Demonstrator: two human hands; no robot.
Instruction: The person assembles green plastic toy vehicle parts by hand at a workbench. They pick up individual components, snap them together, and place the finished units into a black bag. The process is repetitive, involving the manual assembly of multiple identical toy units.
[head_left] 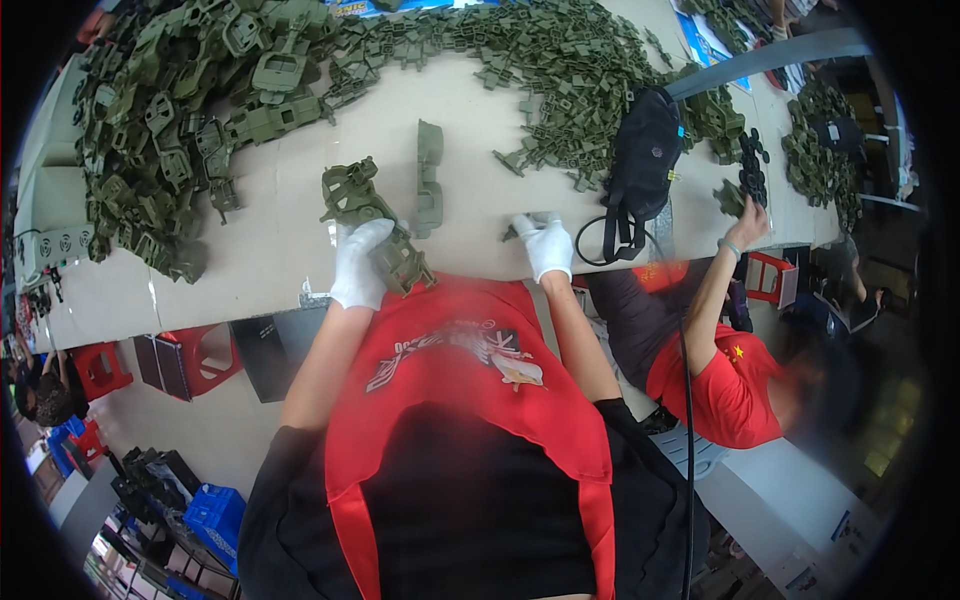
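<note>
My left hand (362,262), in a white glove, grips an olive-green moulded plastic part (352,192) with openings, looking like a toy vehicle body, at the table's near edge. The part runs past the glove on both sides. To its right, a long narrow green plastic piece (429,180) lies by itself on the table. My gloved right hand (546,243) is closed around a small green plastic piece (511,233), of which only an end pokes out at the left of the fingers. A gap separates the two hands.
Large green parts (165,130) are heaped at the left, many small ones (570,80) at the back middle. A black pouch (645,155) with a cable lies right of my right hand. Beyond it, a co-worker's hand (748,222) holds black parts (752,170).
</note>
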